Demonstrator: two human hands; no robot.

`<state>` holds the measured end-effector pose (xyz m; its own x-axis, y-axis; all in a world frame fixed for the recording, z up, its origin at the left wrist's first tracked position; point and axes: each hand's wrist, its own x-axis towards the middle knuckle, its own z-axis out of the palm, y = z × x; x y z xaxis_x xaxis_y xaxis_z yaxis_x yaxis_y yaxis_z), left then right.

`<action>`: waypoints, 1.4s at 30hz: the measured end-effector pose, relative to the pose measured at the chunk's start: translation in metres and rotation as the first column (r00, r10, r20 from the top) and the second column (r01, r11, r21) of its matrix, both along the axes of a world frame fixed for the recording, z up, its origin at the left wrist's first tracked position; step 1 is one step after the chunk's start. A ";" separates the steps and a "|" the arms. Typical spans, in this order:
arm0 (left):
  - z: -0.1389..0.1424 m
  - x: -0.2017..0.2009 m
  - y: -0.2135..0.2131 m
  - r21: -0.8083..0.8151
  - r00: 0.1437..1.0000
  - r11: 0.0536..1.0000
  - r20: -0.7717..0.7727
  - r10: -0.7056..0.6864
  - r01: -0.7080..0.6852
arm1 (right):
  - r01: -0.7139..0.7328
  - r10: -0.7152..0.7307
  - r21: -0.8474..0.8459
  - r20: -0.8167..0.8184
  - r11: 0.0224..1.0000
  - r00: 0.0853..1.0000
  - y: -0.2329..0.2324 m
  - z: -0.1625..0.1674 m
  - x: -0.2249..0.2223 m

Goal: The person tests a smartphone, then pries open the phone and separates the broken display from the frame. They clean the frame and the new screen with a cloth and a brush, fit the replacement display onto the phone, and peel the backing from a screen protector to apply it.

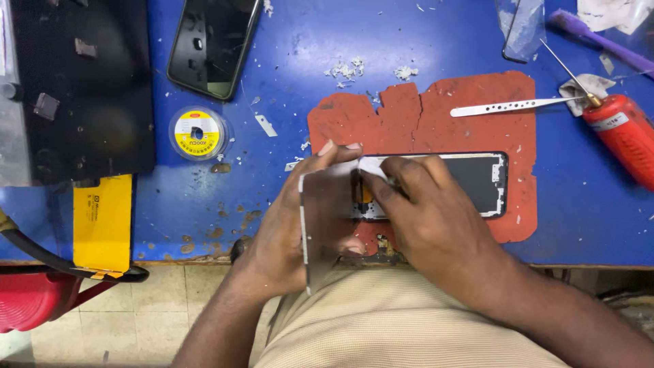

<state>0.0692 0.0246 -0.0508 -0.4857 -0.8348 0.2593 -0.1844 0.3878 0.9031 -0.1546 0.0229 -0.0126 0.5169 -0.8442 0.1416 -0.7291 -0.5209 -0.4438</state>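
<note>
The blue bench [225,197] fills the view, with a torn red mat [436,112] at its centre. On the mat lies an opened phone body [477,180], long axis running three to nine o'clock, its dark inside exposed. The glass panel [323,225] is already lifted clear at the nine o'clock end: the left hand [286,232] grips it by the edges and holds it tilted up, hinged away from the body. The right hand [422,218] presses its fingertips down at the joint where panel meets body; whether it pinches anything there I cannot tell. So the parting looks largely done, with the panel not yet fully free at that end. At two o'clock lie tweezers [507,105] and a red tool [623,133]; at eleven o'clock a second phone [214,44]; at nine o'clock a yellow spool [197,133]. White scraps [351,69] dot the bench at twelve.
</note>
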 end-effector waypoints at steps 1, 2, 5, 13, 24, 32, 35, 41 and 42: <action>0.001 0.001 -0.001 0.010 1.000 1.000 -0.009 -0.004 0.004 | 0.001 -0.002 0.025 0.017 1.000 1.000 0.000 -0.001 0.002; 0.001 0.001 -0.002 0.020 1.000 1.000 -0.017 -0.006 0.007 | -0.017 0.016 0.021 0.015 1.000 1.000 0.002 -0.002 0.003; 0.001 0.002 -0.002 0.054 0.999 0.998 -0.030 -0.018 0.019 | -0.059 0.059 0.031 0.018 0.998 0.998 0.010 -0.002 0.000; 0.001 0.002 -0.003 0.050 0.999 0.998 -0.037 -0.028 0.030 | -0.034 0.031 -0.043 -0.066 0.998 0.997 0.008 -0.008 -0.005; 0.001 0.001 -0.004 0.041 0.999 0.999 -0.030 -0.010 0.011 | -0.084 0.084 0.007 0.058 0.996 0.995 0.013 -0.005 -0.011; -0.009 -0.005 0.004 0.220 0.982 0.975 -0.189 0.018 0.025 | 0.014 -0.014 0.016 0.035 1.000 0.999 0.007 -0.010 -0.004; -0.010 -0.007 0.007 0.329 0.957 0.942 -0.289 0.035 0.065 | 0.026 -0.027 0.012 0.038 1.000 0.999 0.011 -0.011 -0.003; -0.009 -0.003 0.001 0.028 0.998 0.999 -0.053 0.022 -0.021 | -0.073 0.069 0.036 0.104 0.997 0.992 0.018 -0.011 -0.013; -0.009 -0.004 0.001 0.020 0.998 1.000 -0.055 0.020 -0.019 | -0.072 0.071 0.010 0.095 0.997 0.993 0.017 -0.012 -0.014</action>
<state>0.0655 0.0256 -0.0599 -0.4547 -0.8492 0.2686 -0.1419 0.3667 0.9194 -0.1686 0.0398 -0.0244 0.5608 -0.8078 0.1815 -0.6450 -0.5637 -0.5159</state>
